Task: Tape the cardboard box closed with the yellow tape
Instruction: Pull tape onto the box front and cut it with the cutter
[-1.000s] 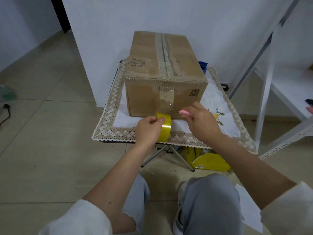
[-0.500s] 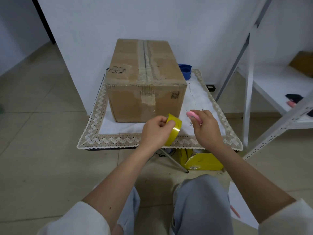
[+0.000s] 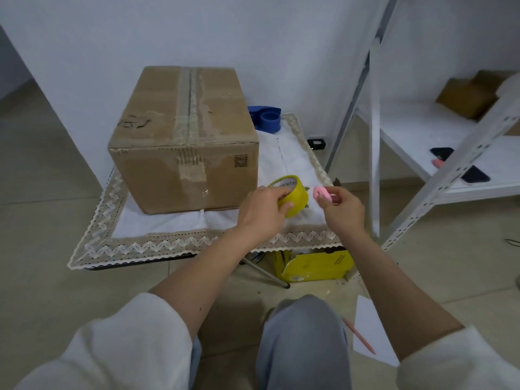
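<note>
Head view, frame centre: left hand (image 3: 263,211) is clamped on the round yellow tape roll (image 3: 289,195); right hand (image 3: 342,208) pinches a small pink cutter (image 3: 321,193). Brown cardboard box (image 3: 185,139), flaps closed, sits on the lace-clothed table (image 3: 157,240), centre-left.

Single head-worn wide-angle view, looking forward and steeply down from above bent knees. Cloth-covered surface (image 3: 197,243) and cardboard box (image 3: 185,142) near, just past arm's reach, centre-left. White wall close behind, shelf rack (image 3: 450,175) at right edge, tiled floor below. Frame edges bowed by lens.
</note>
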`<action>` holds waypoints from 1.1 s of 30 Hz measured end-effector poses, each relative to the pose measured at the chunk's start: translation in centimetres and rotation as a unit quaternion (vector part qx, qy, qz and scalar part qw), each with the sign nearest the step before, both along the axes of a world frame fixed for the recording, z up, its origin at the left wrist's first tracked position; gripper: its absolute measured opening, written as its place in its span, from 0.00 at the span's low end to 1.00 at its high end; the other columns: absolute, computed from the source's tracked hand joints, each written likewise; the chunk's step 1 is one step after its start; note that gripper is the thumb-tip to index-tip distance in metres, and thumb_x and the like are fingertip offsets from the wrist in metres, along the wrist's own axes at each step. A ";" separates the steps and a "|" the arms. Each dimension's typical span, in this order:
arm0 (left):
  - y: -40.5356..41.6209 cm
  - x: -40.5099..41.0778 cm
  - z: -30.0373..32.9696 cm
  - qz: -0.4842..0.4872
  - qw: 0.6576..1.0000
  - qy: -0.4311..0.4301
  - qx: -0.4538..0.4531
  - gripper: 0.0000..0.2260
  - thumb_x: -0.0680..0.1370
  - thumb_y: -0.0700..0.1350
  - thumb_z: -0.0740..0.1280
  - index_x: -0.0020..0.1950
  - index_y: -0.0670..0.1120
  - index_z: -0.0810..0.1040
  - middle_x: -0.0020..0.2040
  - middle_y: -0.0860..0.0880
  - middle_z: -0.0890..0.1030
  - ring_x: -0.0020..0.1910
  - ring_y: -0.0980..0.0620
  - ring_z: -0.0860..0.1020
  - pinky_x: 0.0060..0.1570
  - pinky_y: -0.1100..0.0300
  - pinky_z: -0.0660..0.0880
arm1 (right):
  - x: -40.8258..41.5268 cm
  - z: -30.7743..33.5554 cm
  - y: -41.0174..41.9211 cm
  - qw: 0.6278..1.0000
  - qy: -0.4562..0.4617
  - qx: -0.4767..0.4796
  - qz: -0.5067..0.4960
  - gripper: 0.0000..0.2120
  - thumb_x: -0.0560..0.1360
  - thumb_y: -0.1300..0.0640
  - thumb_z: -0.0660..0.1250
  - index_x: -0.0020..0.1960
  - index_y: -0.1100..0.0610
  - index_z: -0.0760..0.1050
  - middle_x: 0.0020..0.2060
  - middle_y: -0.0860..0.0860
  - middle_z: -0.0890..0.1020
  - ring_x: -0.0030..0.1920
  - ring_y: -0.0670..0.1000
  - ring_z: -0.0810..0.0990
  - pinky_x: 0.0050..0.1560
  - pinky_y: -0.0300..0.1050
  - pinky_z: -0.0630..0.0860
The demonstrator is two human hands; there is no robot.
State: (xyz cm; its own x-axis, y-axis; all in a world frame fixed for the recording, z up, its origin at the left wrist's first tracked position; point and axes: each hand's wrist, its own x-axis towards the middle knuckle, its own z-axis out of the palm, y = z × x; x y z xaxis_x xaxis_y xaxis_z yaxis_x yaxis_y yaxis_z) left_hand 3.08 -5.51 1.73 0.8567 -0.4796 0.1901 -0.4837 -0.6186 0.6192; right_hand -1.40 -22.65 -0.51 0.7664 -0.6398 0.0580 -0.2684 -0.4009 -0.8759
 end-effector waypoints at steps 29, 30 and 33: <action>-2.3 1.7 -3.6 -0.005 0.996 -0.057 0.061 0.13 0.78 0.46 0.69 0.62 0.50 0.79 0.59 0.51 0.81 0.61 0.48 0.74 0.60 0.56 0.67 | 1.7 -2.7 -1.3 0.991 0.128 -0.046 0.018 0.17 0.77 0.54 0.70 0.64 0.60 0.78 0.56 0.57 0.82 0.55 0.55 0.80 0.50 0.42 0.71; -2.1 1.6 -3.5 -0.005 0.997 -0.060 0.055 0.13 0.78 0.46 0.69 0.62 0.50 0.79 0.60 0.51 0.81 0.62 0.48 0.74 0.60 0.55 0.68 | 1.5 -2.6 -1.2 0.991 0.127 -0.043 0.015 0.18 0.77 0.54 0.70 0.64 0.60 0.77 0.57 0.57 0.82 0.56 0.55 0.79 0.51 0.42 0.70; -1.4 1.1 -2.9 -0.012 0.996 -0.085 0.015 0.12 0.78 0.45 0.69 0.61 0.50 0.80 0.58 0.52 0.81 0.60 0.49 0.75 0.57 0.56 0.69 | 1.3 -1.8 -0.6 0.993 0.095 -0.072 -0.001 0.18 0.78 0.54 0.69 0.64 0.60 0.77 0.59 0.57 0.80 0.57 0.55 0.79 0.50 0.41 0.68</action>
State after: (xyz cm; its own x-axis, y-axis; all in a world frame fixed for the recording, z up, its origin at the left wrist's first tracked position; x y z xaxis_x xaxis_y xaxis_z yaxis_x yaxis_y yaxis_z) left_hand 4.18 -6.96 -1.18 0.8014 -0.5076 0.3166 -0.5950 -0.6217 0.5094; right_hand -0.10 -23.25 -2.31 0.7715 -0.6362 0.0034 -0.4237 -0.5178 -0.7432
